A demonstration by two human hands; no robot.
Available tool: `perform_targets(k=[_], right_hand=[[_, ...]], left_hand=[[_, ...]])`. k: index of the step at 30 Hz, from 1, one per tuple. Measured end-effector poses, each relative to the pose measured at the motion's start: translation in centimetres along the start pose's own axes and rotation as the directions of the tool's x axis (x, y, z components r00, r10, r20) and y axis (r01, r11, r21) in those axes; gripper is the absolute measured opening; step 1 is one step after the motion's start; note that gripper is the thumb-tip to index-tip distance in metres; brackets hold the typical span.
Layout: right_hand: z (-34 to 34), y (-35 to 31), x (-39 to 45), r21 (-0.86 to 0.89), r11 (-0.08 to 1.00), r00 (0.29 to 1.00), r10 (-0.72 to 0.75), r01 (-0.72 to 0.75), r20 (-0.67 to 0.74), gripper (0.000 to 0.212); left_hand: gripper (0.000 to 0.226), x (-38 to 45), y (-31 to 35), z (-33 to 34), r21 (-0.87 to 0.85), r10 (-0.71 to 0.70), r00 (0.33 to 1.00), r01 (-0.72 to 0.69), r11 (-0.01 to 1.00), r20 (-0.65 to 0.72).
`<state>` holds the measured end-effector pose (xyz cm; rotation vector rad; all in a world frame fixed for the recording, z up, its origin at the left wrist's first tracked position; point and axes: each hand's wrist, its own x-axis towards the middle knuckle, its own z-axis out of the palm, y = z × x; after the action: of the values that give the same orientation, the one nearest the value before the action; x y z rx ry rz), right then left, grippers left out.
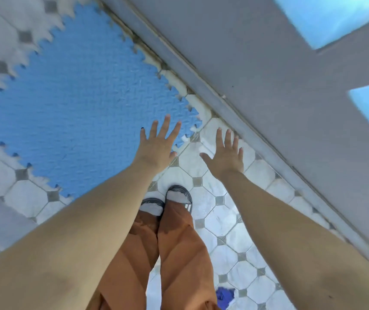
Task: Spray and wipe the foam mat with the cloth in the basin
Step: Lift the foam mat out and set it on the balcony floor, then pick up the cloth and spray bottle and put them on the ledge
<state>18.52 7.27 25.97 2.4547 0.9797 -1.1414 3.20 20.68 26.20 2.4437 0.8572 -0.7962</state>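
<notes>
A person stands looking down, both arms outstretched, fingers spread and holding nothing. The blue interlocking foam mat (78, 104) lies on the tiled floor (224, 220) ahead and leftward, its near corner under the left hand (156, 146); the right hand (226, 155) hovers over bare tile beside it.

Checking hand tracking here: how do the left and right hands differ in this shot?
The left hand is seen over the corner of the blue foam mat; the right hand is seen over the bare tiled floor. The left reaches farther forward than the right. Both are open, fingers spread, holding nothing.
</notes>
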Motion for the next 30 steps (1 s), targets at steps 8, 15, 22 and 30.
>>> perform_targets(k=[8,15,22,30], right_hand=[[-4.1,6.0,-11.3,0.314,0.919,0.963,0.265,-0.238,-0.045,0.082],[-2.7,14.3,-21.7,0.625,0.634,0.823,0.567,-0.455,0.024,0.082],[5.5,23.5,-32.6,0.81,0.204,0.559,0.81,-0.55,0.176,0.084],[19.8,27.9,-47.1,0.842,-0.23,0.264,0.88,-0.488,0.394,0.099]], left_hand=[[0.083,-4.2,8.0,-9.6,0.219,0.202,0.979,-0.203,0.954,0.027],[0.083,-9.6,20.6,-10.6,0.365,0.474,0.854,-0.52,0.772,0.214],[0.084,-13.7,32.9,-6.0,0.448,0.63,0.673,-0.734,0.51,0.387],[0.085,-19.9,43.9,2.0,0.495,0.67,0.515,-0.834,0.246,0.535]])
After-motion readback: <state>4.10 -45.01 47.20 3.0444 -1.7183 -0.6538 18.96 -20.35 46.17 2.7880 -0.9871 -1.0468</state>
